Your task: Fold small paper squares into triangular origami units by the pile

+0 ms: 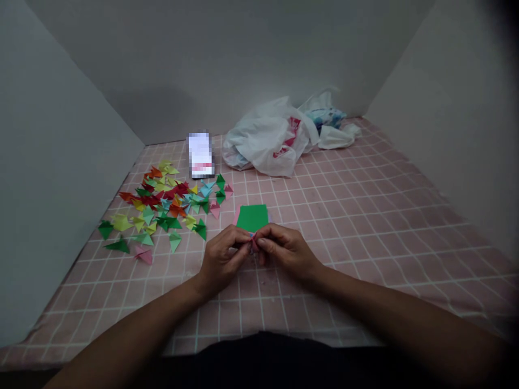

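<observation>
Between my two hands is a small piece of folded pink paper (254,244), mostly covered by fingers. My left hand (225,253) pinches it from the left with thumb and forefinger. From the right, my right hand (287,249) grips the same paper between thumb and fingers, closed. Just beyond the fingertips lies a stack of square paper sheets (252,217), green on top, with pink edges showing beneath. Left of my hands spreads a loose group of folded paper cranes (166,220) in green, yellow, red, orange, blue and pink.
A lit phone (200,155) stands behind the paper cranes. Crumpled white plastic bags (267,138) lie against the back wall, with a blue-patterned package (326,116) beside them. A pink checked cloth (365,216) covers the surface, with pale walls on three sides.
</observation>
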`<state>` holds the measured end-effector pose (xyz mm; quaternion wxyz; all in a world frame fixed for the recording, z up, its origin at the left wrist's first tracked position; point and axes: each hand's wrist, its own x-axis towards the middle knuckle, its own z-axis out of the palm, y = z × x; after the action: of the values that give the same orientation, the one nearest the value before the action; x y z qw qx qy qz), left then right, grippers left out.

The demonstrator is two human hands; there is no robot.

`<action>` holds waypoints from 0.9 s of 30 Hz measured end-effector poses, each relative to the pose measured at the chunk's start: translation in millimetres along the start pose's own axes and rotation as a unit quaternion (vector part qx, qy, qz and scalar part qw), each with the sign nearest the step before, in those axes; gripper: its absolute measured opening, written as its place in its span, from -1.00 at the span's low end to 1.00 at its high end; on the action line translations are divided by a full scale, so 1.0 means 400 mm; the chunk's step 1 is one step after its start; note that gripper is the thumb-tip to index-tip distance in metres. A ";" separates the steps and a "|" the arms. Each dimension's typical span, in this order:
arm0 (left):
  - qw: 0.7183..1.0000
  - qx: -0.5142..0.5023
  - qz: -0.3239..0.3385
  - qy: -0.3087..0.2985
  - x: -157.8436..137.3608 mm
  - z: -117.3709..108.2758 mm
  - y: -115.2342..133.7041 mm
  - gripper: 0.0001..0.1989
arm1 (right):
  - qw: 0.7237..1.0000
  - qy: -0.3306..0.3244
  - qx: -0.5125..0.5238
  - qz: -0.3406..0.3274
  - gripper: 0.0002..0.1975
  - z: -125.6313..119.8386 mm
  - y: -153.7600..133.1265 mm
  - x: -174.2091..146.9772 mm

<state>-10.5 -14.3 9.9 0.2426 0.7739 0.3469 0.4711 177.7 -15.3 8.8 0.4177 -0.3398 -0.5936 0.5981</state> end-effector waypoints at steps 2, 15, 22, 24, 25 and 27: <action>1.000 0.000 -0.002 0.000 0.000 0.000 0.000 -0.87 | 1.000 -0.001 0.005 -0.001 -0.86 0.000 0.000 0.000; 1.000 -0.009 -0.020 0.000 0.000 -0.002 0.003 -0.89 | 0.997 -0.018 0.065 0.026 -0.87 0.002 -0.003 0.005; 1.000 -0.015 -0.019 0.003 -0.001 -0.001 0.003 -0.88 | 0.995 -0.029 0.085 0.032 -0.86 -0.001 0.000 0.006; 1.000 -0.014 -0.020 0.001 -0.001 -0.001 0.004 -0.87 | 0.995 -0.031 0.091 0.041 -0.86 -0.001 0.001 0.007; 1.000 -0.013 -0.020 0.001 -0.001 -0.002 0.004 -0.87 | 0.994 -0.032 0.092 0.045 -0.86 -0.002 0.002 0.007; 1.000 -0.012 -0.020 0.000 -0.001 -0.002 0.005 -0.87 | 0.994 -0.034 0.094 0.049 -0.84 -0.002 0.003 0.007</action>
<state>-10.8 -15.8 11.7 0.2610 0.7637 0.3570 0.4703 177.0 -12.3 7.7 0.3978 -0.3071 -0.5316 0.6818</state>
